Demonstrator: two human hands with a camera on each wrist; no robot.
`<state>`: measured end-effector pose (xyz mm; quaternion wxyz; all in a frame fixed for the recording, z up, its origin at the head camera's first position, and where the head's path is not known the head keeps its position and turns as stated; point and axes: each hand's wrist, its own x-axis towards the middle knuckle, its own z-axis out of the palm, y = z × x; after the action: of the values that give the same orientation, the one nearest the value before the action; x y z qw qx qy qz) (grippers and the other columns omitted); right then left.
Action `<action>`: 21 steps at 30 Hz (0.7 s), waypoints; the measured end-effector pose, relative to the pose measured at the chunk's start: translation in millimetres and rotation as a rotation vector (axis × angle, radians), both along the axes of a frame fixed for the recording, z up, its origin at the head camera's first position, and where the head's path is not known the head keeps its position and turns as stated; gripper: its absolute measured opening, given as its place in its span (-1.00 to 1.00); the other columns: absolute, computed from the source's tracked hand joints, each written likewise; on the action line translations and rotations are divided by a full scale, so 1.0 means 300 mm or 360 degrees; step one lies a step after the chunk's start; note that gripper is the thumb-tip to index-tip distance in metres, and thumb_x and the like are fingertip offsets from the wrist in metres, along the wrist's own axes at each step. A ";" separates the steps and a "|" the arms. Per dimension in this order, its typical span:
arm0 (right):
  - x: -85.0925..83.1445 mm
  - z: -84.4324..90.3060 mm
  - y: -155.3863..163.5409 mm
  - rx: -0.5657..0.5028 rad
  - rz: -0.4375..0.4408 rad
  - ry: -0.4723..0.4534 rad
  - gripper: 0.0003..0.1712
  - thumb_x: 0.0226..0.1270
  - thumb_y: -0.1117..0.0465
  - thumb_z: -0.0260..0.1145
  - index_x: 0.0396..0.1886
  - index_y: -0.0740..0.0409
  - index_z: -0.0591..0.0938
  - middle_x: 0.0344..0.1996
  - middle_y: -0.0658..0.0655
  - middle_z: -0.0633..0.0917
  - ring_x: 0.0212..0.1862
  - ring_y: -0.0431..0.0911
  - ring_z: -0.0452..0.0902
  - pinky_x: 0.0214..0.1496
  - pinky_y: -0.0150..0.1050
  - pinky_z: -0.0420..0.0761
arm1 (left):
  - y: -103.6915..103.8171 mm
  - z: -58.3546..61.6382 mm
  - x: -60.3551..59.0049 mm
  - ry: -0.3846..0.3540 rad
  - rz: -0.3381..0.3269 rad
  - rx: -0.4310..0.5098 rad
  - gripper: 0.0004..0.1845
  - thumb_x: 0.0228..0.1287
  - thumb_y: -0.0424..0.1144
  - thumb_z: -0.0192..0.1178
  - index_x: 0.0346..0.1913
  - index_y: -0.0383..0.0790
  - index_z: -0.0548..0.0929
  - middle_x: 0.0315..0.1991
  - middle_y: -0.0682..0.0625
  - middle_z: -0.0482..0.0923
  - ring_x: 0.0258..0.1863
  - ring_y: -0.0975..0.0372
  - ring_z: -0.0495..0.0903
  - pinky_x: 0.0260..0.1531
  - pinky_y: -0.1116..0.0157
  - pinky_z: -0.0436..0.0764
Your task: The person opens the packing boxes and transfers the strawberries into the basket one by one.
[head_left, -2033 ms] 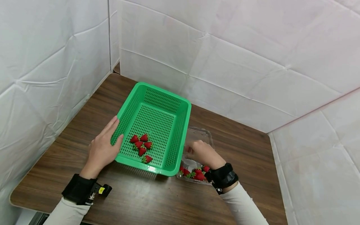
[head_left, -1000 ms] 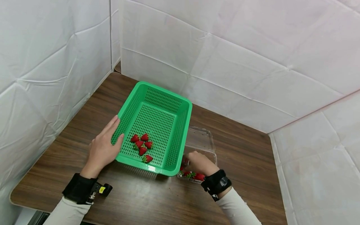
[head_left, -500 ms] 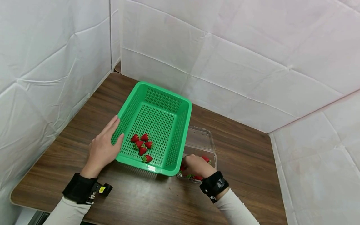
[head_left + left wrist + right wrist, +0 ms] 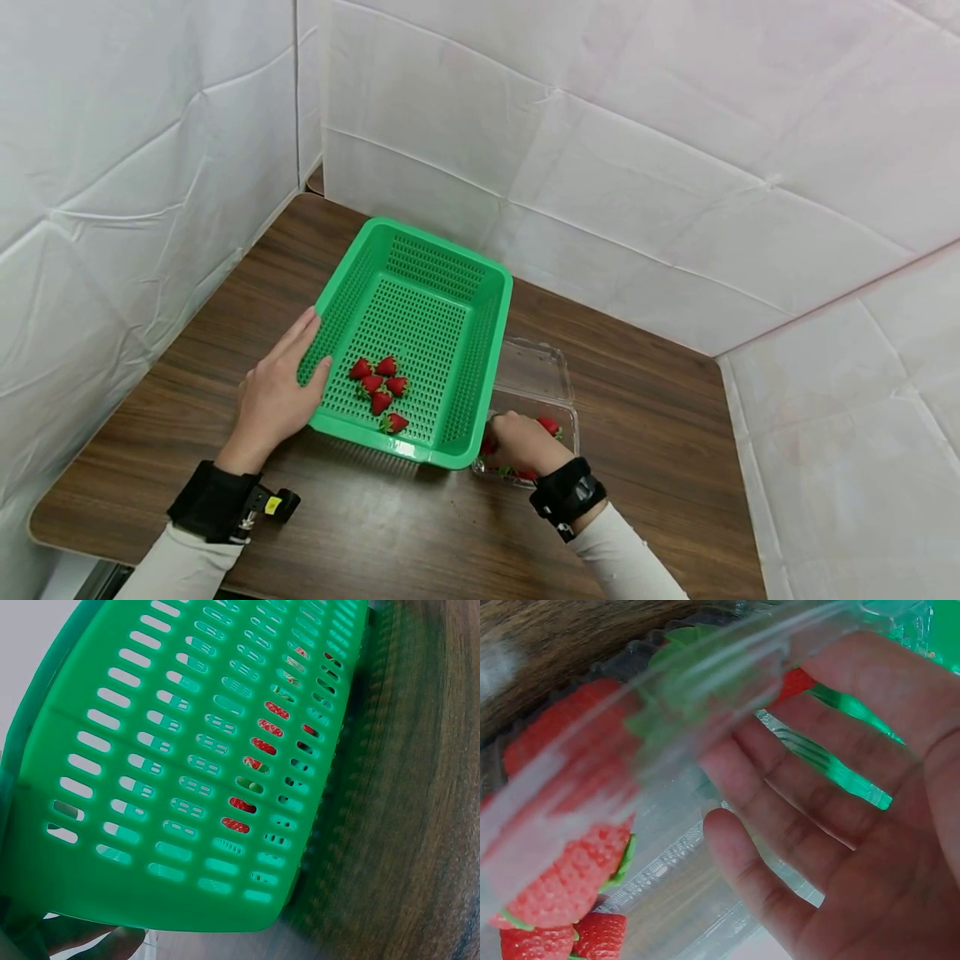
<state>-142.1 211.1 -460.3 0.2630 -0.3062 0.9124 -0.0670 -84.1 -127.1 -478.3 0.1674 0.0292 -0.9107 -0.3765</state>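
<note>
Right hand point(image 4: 521, 440) has dipped into the box point(image 4: 566, 412), strawberry point(image 4: 795, 684) between thumb and fingers.

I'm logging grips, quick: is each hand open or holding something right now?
Left hand: open, resting against the green basket.
Right hand: closed, pinching a strawberry between thumb and finger.

- Head: high over bench point(image 4: 360, 529), faces forward and down; wide, gets left hand point(image 4: 273, 400), right hand point(image 4: 525, 442), white walls point(image 4: 600, 192).
- Left wrist: very near, faces green basket's point(image 4: 112, 896) perforated side; bench along right edge.
- Right wrist: close-up, faces palm and clear box point(image 4: 679, 919), rolled.
- Head/left wrist share basket, bench; head/right wrist share right hand, box.
</note>
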 end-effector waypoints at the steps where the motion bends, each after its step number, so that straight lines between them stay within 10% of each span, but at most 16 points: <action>1: 0.000 0.000 0.001 -0.0004 0.0004 0.0002 -0.75 0.07 0.24 0.46 -0.68 0.04 0.57 -0.71 -0.11 0.53 -0.62 -0.30 0.30 -0.53 -0.37 0.30 | 0.000 0.000 0.000 0.0002 0.0000 -0.0002 -0.38 0.42 -0.11 0.08 0.49 -0.04 0.24 0.51 0.05 0.16 -0.81 0.29 0.04 -0.68 0.33 0.02; 21: -0.016 0.031 0.027 0.0065 -0.0046 0.0033 -0.79 0.17 0.07 0.43 -0.49 0.06 0.62 -0.67 -0.11 0.46 -0.63 -0.27 0.30 -0.56 -0.34 0.30 | 0.001 0.004 0.001 0.0017 -0.0008 0.0009 -0.38 0.41 -0.13 0.09 0.49 -0.06 0.24 0.51 0.03 0.17 -0.81 0.29 0.01 -0.69 0.34 0.00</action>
<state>-146.9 219.2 -451.0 0.2587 -0.2882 0.9206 -0.0490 -83.6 -126.7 -477.2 0.1713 0.0254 -0.9088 -0.3795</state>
